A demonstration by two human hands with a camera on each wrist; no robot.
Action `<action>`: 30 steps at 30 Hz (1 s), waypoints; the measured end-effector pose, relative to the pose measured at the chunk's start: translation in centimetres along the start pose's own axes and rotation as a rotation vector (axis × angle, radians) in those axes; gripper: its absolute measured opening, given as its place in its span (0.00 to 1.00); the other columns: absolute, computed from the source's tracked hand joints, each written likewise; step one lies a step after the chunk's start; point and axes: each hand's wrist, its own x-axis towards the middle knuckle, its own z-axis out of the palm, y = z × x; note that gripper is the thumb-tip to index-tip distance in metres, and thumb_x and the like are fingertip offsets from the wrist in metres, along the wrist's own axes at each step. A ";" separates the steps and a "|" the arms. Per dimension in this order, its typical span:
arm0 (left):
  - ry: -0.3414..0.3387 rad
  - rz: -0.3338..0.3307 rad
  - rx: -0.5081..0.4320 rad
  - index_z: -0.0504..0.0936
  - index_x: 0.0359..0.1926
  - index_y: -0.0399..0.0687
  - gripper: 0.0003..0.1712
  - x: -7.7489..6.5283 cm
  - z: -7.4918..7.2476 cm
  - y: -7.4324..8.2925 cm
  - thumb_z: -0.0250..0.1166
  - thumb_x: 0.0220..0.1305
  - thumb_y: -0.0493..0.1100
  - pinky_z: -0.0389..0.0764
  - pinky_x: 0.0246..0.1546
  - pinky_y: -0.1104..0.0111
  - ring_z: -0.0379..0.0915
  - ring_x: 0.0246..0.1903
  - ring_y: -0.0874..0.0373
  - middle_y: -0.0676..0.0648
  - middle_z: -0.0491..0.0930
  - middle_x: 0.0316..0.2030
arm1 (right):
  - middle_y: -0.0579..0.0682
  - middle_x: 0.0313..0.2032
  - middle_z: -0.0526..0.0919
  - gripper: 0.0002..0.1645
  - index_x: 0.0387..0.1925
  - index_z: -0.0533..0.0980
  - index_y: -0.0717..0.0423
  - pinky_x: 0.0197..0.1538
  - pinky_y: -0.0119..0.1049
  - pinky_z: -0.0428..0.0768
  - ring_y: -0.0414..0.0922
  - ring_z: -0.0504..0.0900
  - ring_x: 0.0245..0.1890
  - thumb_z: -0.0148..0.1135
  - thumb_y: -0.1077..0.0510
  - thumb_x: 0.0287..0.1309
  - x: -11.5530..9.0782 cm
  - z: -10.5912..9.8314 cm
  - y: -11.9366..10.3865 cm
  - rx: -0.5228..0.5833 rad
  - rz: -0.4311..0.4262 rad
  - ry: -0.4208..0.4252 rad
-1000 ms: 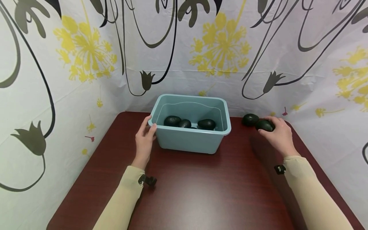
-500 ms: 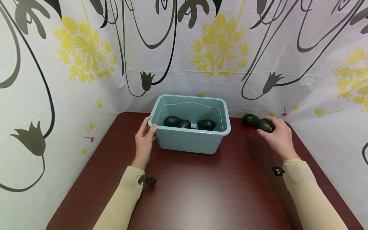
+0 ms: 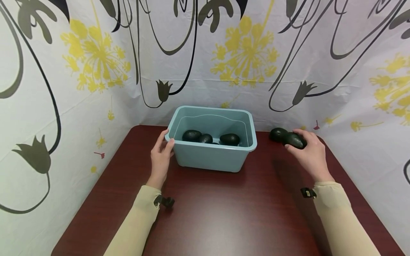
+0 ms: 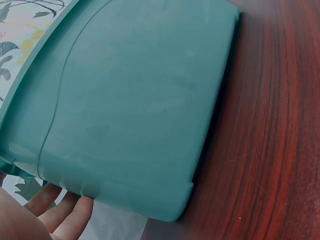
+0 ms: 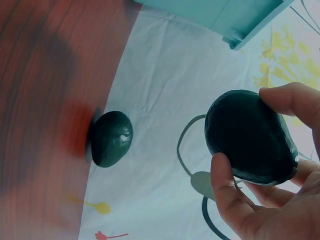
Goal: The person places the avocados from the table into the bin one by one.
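My right hand (image 3: 310, 152) holds a dark green avocado (image 3: 295, 140) between thumb and fingers. In the right wrist view this held avocado (image 5: 250, 137) is off the table, apart from a second avocado (image 5: 112, 139), which rests on the tabletop. A light blue plastic bin (image 3: 209, 156) stands at the back middle. Inside it lie several avocados, among them one at the right (image 3: 229, 139); the front wall partly hides them. My left hand (image 3: 161, 156) grips the bin's front left corner at the rim. In the left wrist view, its fingers (image 4: 75, 217) touch the bin's side (image 4: 130, 110).
The dark red wooden table (image 3: 205, 213) narrows toward the back. A white patterned cloth (image 3: 198, 64) hangs behind it and along both sides. The second avocado (image 3: 278, 134) lies near the back edge, between the bin and my right hand.
My right hand has raised its avocado slightly and shifted it a little to the left. My left hand and the bin stay in place.
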 end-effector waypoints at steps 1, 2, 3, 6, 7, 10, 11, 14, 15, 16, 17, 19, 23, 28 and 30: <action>0.000 0.001 -0.002 0.68 0.73 0.58 0.33 0.1 0.0 -0.1 0.64 0.71 0.53 0.73 0.57 0.42 0.73 0.56 0.48 0.38 0.74 0.62 | 0.55 0.57 0.76 0.35 0.65 0.75 0.44 0.47 0.51 0.67 0.56 0.72 0.52 0.74 0.47 0.56 0.0 0.0 -0.1 0.002 0.000 0.002; 0.001 0.002 -0.007 0.69 0.73 0.59 0.33 0.2 0.0 -0.4 0.64 0.71 0.53 0.72 0.57 0.41 0.73 0.57 0.47 0.38 0.73 0.62 | 0.55 0.57 0.76 0.35 0.65 0.75 0.44 0.47 0.51 0.67 0.56 0.72 0.52 0.74 0.47 0.56 -0.1 0.0 -0.2 0.003 -0.003 0.005; 0.001 0.003 -0.012 0.69 0.73 0.60 0.33 0.3 -0.1 -0.8 0.65 0.70 0.54 0.72 0.57 0.41 0.72 0.57 0.46 0.38 0.73 0.62 | 0.54 0.57 0.76 0.35 0.65 0.75 0.43 0.47 0.50 0.66 0.56 0.72 0.52 0.74 0.47 0.56 -0.1 0.0 -0.4 0.004 -0.005 0.008; 0.008 0.005 -0.017 0.70 0.72 0.65 0.32 0.9 -0.2 -2.0 0.65 0.69 0.56 0.73 0.57 0.41 0.72 0.57 0.47 0.39 0.73 0.62 | 0.54 0.58 0.76 0.35 0.65 0.75 0.42 0.46 0.47 0.65 0.55 0.72 0.52 0.75 0.47 0.55 -0.1 -0.1 -0.7 0.008 -0.008 0.020; 0.012 0.004 -0.014 0.70 0.72 0.68 0.32 1.0 -0.2 -2.4 0.65 0.69 0.57 0.73 0.57 0.42 0.72 0.57 0.48 0.40 0.73 0.62 | 0.53 0.58 0.76 0.35 0.65 0.75 0.42 0.46 0.47 0.65 0.55 0.72 0.52 0.75 0.47 0.55 -0.2 -0.1 -0.9 0.010 -0.008 0.024; 0.022 0.013 -0.003 0.72 0.70 0.73 0.31 1.3 -0.2 -3.1 0.66 0.67 0.60 0.74 0.57 0.43 0.73 0.57 0.49 0.43 0.74 0.62 | 0.52 0.59 0.76 0.36 0.66 0.75 0.39 0.46 0.45 0.65 0.54 0.72 0.52 0.75 0.46 0.55 -0.3 -0.2 -1.2 0.017 -0.003 0.031; 0.025 0.017 0.001 0.72 0.69 0.74 0.31 1.3 -0.1 -3.3 0.66 0.67 0.61 0.74 0.57 0.42 0.73 0.57 0.50 0.43 0.74 0.62 | 0.51 0.59 0.76 0.36 0.66 0.75 0.38 0.46 0.44 0.65 0.53 0.72 0.52 0.75 0.46 0.55 -0.4 -0.2 -1.4 0.020 -0.003 0.032; 0.025 0.027 0.010 0.72 0.69 0.76 0.31 1.2 -0.1 -3.6 0.66 0.66 0.62 0.74 0.56 0.41 0.74 0.56 0.50 0.46 0.75 0.61 | 0.50 0.59 0.76 0.36 0.66 0.75 0.38 0.46 0.41 0.66 0.52 0.72 0.52 0.75 0.47 0.55 -0.6 -0.2 -1.7 0.026 -0.013 0.037; 0.025 0.028 0.010 0.72 0.68 0.76 0.31 1.2 0.0 -3.6 0.66 0.66 0.62 0.74 0.56 0.41 0.74 0.56 0.50 0.46 0.75 0.61 | 0.50 0.59 0.76 0.36 0.66 0.75 0.38 0.46 0.40 0.65 0.52 0.73 0.52 0.76 0.47 0.55 -0.6 -0.2 -1.8 0.027 -0.019 0.039; 0.025 0.029 0.012 0.72 0.69 0.76 0.31 1.1 0.0 -3.7 0.66 0.66 0.62 0.74 0.55 0.41 0.74 0.56 0.50 0.47 0.75 0.61 | 0.50 0.58 0.77 0.36 0.66 0.75 0.38 0.46 0.39 0.65 0.52 0.73 0.52 0.76 0.48 0.54 -0.7 -0.2 -1.9 0.029 -0.025 0.042; 0.025 0.030 0.012 0.72 0.69 0.75 0.31 1.0 0.0 -3.8 0.66 0.66 0.62 0.74 0.55 0.40 0.74 0.56 0.50 0.47 0.75 0.61 | 0.49 0.58 0.77 0.36 0.65 0.75 0.37 0.46 0.38 0.65 0.51 0.73 0.52 0.76 0.48 0.54 -0.7 -0.2 -2.0 0.028 -0.030 0.045; 0.028 0.033 0.015 0.72 0.69 0.75 0.31 0.9 0.0 -3.9 0.66 0.66 0.62 0.74 0.55 0.40 0.74 0.56 0.50 0.48 0.75 0.61 | 0.48 0.58 0.77 0.36 0.65 0.76 0.37 0.46 0.37 0.65 0.51 0.73 0.52 0.77 0.49 0.53 -0.7 -0.3 -2.2 0.029 -0.042 0.054; 0.032 0.038 0.017 0.71 0.69 0.74 0.31 1.0 0.0 -3.8 0.66 0.66 0.62 0.74 0.55 0.41 0.73 0.57 0.50 0.49 0.74 0.63 | 0.46 0.57 0.78 0.36 0.64 0.77 0.36 0.47 0.35 0.64 0.48 0.74 0.52 0.77 0.49 0.52 -0.6 -0.4 -2.8 0.032 -0.067 0.073; 0.021 0.031 0.016 0.71 0.70 0.71 0.31 1.0 -0.1 -3.2 0.66 0.68 0.59 0.75 0.56 0.43 0.73 0.57 0.49 0.46 0.73 0.64 | 0.46 0.56 0.79 0.36 0.63 0.77 0.39 0.48 0.35 0.64 0.48 0.74 0.51 0.78 0.51 0.51 -0.7 -0.7 -3.7 0.036 -0.111 0.102; 0.018 0.034 0.027 0.70 0.71 0.68 0.31 0.7 0.0 -2.3 0.65 0.69 0.57 0.76 0.56 0.45 0.73 0.57 0.50 0.44 0.73 0.64 | 0.45 0.56 0.79 0.36 0.63 0.78 0.39 0.48 0.33 0.64 0.47 0.74 0.50 0.79 0.52 0.50 -0.8 -0.7 -4.2 0.041 -0.127 0.115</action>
